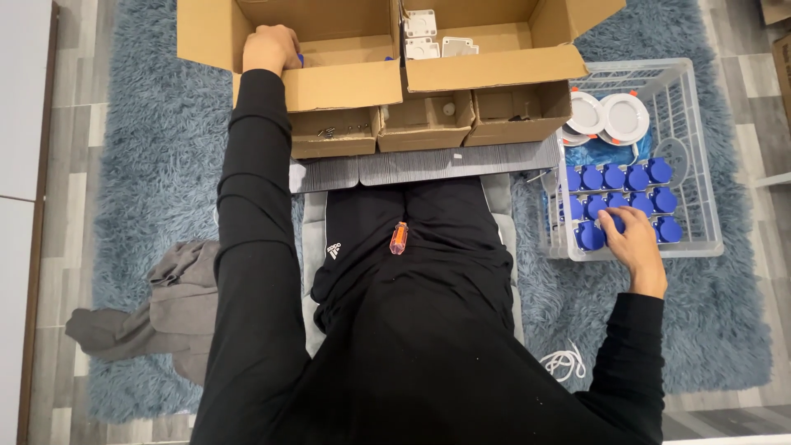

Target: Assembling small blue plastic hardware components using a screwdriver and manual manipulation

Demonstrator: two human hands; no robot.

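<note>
Head view, looking straight down at a seated person in black, legs out on a shaggy blue rug (148, 165).

Left hand (270, 49): reaches forward into the left box (329, 82), an open cardboard carton. Fingers curl down inside it; a bit of blue shows at the fingertips, but I cannot tell whether they grip it or only touch.

Right hand (633, 239): out to the side over the white crate (700, 165). Fingers close around one blue cap (614, 221) in the nearest rows; thumb and fingertips wrap it, grasp looks firm.

Blue caps (626, 177) stand in three rows in the crate's near half. Behind them, two white round fittings (610, 117) on blue plastic.

Right box (494, 58), also open, holds white square parts (424, 37) at its back. Three small trays (428, 124) sit in a row just in front of both boxes; the left one has screws.

Orange screwdriver (399, 237) lies on the lap. Grey cloth (156, 309) is bunched on the rug by the left arm. White cord (564, 361) is coiled on the rug near the right elbow
</note>
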